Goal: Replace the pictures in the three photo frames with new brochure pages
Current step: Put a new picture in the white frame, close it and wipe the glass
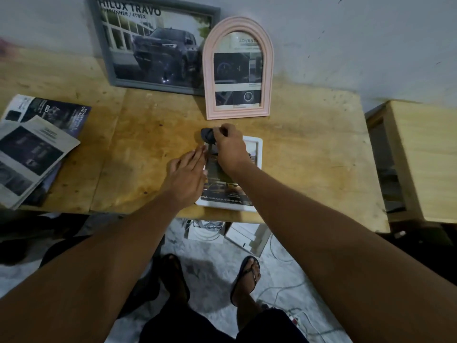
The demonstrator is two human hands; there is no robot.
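A white frame (257,142) lies flat on the wooden table (309,157), in the middle of the picture. A brochure page (223,190) lies on top of it, with dark pictures and some small print.

The left hand (185,174) lies flat at the left edge of the white frame. Its fingers are straight and close together, and they hold nothing.

The right hand (228,144) is at the top left corner of the white frame. Its fingers are curled and pinch a small dark thing (207,134). I cannot tell what the dark thing is.

Above the hands, a pink frame (268,70) with a round top stands upright near the wall. It has a page with small dark pictures in it. At the upper left, a big grey frame (148,84) leans on the wall. It shows a dark truck.

At the left edge of the picture, loose brochure pages (37,149) lie in a pile on the table.
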